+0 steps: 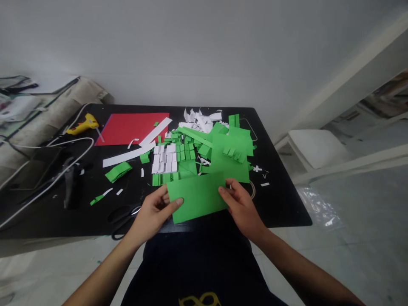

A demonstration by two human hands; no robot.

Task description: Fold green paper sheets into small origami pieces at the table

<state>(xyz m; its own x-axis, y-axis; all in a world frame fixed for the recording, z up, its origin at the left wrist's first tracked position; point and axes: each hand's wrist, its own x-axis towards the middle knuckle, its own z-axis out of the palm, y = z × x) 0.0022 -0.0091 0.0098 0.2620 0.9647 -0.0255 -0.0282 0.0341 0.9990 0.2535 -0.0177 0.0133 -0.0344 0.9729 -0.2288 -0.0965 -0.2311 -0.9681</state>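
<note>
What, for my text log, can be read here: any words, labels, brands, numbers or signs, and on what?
No readable text.
Yellow curved emblem on the dark fabric garment: cut off, meaning unclear.
Yellow plastic glue gun: any marking too small to read.
Green rectangular paper sheet: none visible.

Dark, near-black clothing (197,261) bears a looping yellow marking (199,299), while the forearms (110,259) and hands (152,213) are bare.

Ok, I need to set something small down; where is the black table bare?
The black table shows bare at its near right corner, between the right hand and right edge, with white scraps behind. A smaller patch lies between the scissors and the black tool at left. Green and white paper pieces crowd the middle, beyond the held green sheet.
</note>
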